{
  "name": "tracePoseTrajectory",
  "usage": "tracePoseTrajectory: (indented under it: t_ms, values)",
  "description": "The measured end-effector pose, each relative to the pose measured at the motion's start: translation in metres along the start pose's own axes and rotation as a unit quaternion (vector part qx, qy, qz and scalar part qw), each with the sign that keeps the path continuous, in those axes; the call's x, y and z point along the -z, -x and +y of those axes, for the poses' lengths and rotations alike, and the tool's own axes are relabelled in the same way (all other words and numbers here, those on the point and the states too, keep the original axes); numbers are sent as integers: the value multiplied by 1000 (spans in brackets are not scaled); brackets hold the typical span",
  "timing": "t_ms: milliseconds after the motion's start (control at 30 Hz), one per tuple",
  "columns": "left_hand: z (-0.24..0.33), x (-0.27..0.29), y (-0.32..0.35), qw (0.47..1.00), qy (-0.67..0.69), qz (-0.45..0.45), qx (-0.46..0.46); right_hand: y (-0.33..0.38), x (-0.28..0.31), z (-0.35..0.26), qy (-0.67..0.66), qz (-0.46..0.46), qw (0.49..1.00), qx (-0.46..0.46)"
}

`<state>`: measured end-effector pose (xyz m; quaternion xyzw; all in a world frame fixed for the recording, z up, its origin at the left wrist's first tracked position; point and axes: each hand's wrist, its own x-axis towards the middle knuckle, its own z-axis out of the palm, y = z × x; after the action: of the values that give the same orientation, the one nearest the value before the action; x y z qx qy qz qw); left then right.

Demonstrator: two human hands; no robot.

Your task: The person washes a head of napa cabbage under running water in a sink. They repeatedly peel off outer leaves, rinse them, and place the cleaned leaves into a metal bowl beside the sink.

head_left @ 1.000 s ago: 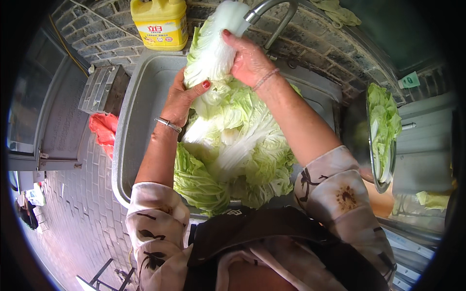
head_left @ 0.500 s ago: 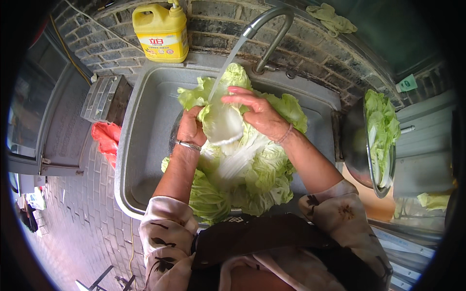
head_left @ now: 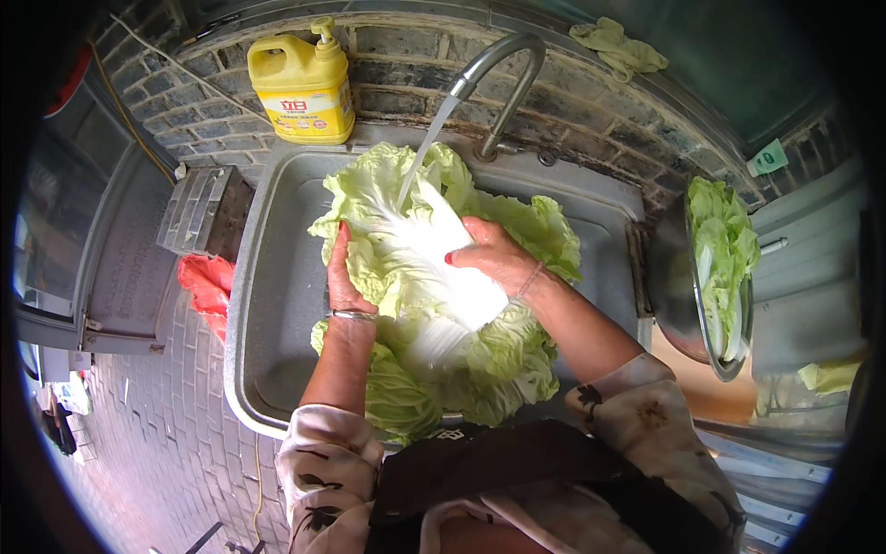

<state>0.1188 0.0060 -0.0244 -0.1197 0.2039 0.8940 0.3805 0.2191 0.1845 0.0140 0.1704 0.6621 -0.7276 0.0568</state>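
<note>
Under the running water, a large napa cabbage leaf (head_left: 415,245) lies spread out, its broad white rib tilted down toward me. My left hand (head_left: 349,277) holds the leaf's left edge, thumb up, its other fingers hidden underneath. On the right, my right hand (head_left: 503,257) grips the white rib with the thumb on top and the fingers mostly behind it. Beneath the leaf, more cabbage leaves (head_left: 508,355) are heaped in the grey sink (head_left: 277,305), hiding whatever they rest in. Water falls onto the leaf from the curved metal faucet (head_left: 508,46).
A yellow pump jug (head_left: 300,92) stands at the sink's back left corner. Beyond the right rim, a metal bowl (head_left: 678,277) holds washed-looking leaves (head_left: 720,249). A brick wall (head_left: 397,55) runs behind, with a cloth (head_left: 618,48) on its ledge. A red bag (head_left: 205,286) lies at left.
The leaf has been turned from standing partly folded to lying spread face up. My right hand has moved from its upper part down to the white rib; my left thumb now points up.
</note>
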Motion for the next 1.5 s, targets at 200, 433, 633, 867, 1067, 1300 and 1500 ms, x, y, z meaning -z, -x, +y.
tracePoseTrajectory:
  t_ms: [200, 433, 633, 867, 1067, 1300, 1500]
  values:
    - [-9, 19, -1, 999, -12, -2, -42, -12, 3, 4, -11, -46, 999, 5]
    - [22, 32, 23, 998, -25, -18, -47, -9, 19, 6, 46, -115, 992, -18]
    - [41, 43, 15, 998, -26, -52, -17, -12, 18, -5, 108, -192, 975, -29]
    - [47, 44, 13, 993, -98, -68, 5, -26, 15, -43, 342, -168, 925, -8]
    - [48, 6, 8, 974, -224, 13, -33, -45, 2, -57, 483, -96, 855, 164]
    - [45, 9, -13, 949, -283, -83, -111, -33, -3, -61, 485, 38, 841, 237]
    - [21, 0, 9, 890, -421, -174, -17, 14, 75, -64, 260, 134, 937, 190]
